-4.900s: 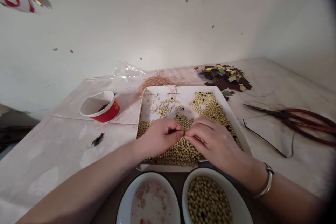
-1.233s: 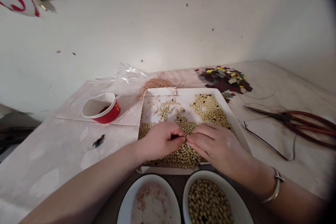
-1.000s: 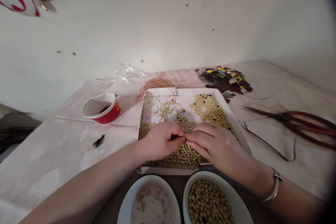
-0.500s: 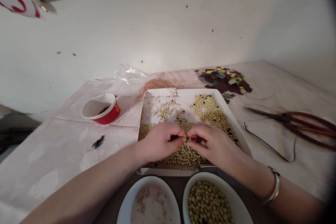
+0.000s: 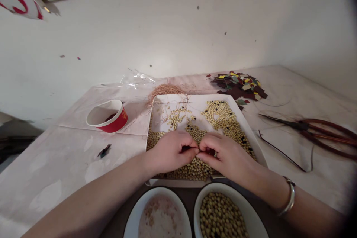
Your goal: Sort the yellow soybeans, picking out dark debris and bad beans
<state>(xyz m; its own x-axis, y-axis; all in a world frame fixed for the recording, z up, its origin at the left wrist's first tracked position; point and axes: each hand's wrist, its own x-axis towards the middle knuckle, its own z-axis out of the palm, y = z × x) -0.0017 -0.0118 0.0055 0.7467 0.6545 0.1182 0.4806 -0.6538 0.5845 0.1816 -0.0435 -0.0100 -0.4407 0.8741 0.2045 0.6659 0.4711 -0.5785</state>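
Note:
My left hand [image 5: 174, 150] and my right hand [image 5: 223, 151] meet above a shallow white box [image 5: 195, 100]. Thumb and forefinger of each are pinched, with the tips touching or nearly so. Whatever lies between the fingertips is too small and hidden to make out. Many small round yellowish-green beads [image 5: 195, 169] fill the front of the box and spread up its right side, with a few dark ones among them. Just in front of the box stand a white bowl of larger beads [image 5: 221, 215] and a second bowl [image 5: 129, 219] with a pinkish-white bottom and some bits in it.
To the left is a red and white paper cup [image 5: 114, 123], near dark scraps [image 5: 104, 150]. Behind the box lie a tangle of copper-coloured thread [image 5: 166, 90] and clear plastic [image 5: 136, 80]. At the right are coloured scraps [image 5: 237, 85], scissors [image 5: 304, 125] and a dark strip [image 5: 284, 154].
The fingertips of my right hand have drawn slightly closer to those of my left. The small light thing seen between them earlier is now hidden. Everything else stays put.

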